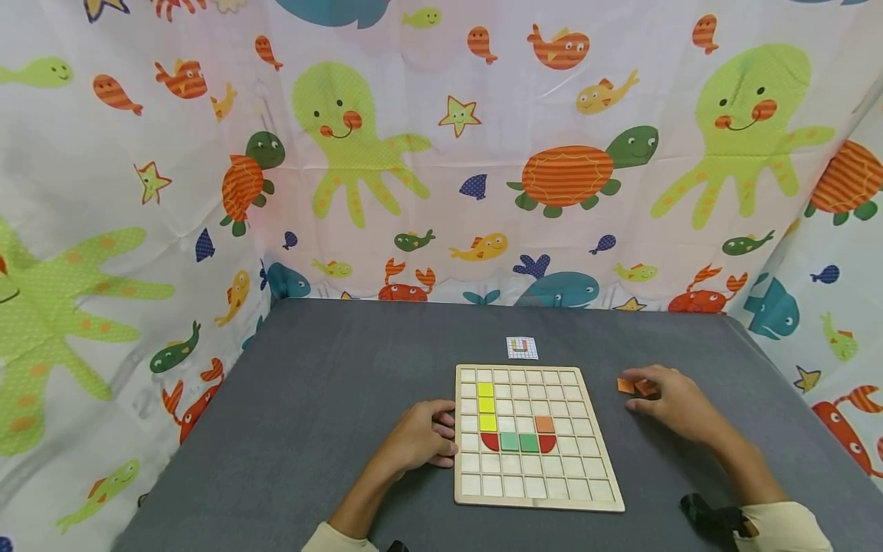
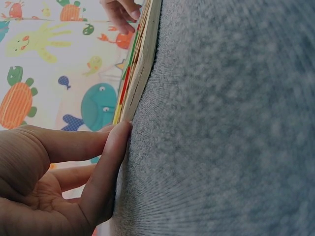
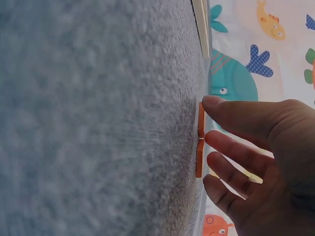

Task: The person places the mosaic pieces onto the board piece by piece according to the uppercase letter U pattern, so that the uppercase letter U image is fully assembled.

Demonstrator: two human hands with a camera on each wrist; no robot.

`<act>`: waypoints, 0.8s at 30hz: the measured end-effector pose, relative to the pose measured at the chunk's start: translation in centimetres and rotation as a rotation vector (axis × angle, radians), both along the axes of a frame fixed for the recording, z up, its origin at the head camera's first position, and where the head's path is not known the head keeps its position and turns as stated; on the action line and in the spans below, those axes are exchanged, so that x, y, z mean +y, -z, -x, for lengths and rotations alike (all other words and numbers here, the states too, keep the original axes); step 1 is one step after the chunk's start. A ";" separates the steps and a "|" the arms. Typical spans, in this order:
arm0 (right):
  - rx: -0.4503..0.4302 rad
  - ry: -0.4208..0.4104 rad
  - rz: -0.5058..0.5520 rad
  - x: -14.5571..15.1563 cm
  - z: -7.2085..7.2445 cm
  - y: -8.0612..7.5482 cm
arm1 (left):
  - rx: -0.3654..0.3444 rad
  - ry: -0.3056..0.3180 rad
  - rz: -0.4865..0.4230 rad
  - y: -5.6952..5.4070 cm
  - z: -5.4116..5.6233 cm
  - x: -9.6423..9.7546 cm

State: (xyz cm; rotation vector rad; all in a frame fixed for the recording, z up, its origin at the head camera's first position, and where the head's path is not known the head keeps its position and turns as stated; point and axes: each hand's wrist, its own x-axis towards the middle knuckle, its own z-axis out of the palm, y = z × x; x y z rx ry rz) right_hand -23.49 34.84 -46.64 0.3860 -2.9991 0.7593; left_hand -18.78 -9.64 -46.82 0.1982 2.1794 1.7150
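A wooden grid board lies on the dark grey table. Set in it are yellow squares, green squares, two red rounded tiles and one orange square. At the board's left edge my left hand pinches the rim; in the left wrist view its thumb and finger meet at the board's side. Off to the right, my right hand hovers over two loose orange tiles, fingers slightly bent and spread, thumb tip right at one tile.
Behind the board lies a small printed card with a coloured grid pattern. A curtain with sea animals encloses the table at the back and sides. A black strap is on the right wrist.
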 end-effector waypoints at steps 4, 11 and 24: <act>-0.003 -0.012 -0.017 0.2 0.1 -0.1 | -0.001 0.003 0.002 0.0 0.0 0.0; 0.027 -0.052 -0.032 0.2 0.4 -0.1 | 0.005 0.001 0.004 0.0 0.0 0.2; 0.065 -0.093 -0.076 0.2 1.5 0.3 | 0.013 -0.007 0.026 -0.2 -0.1 0.2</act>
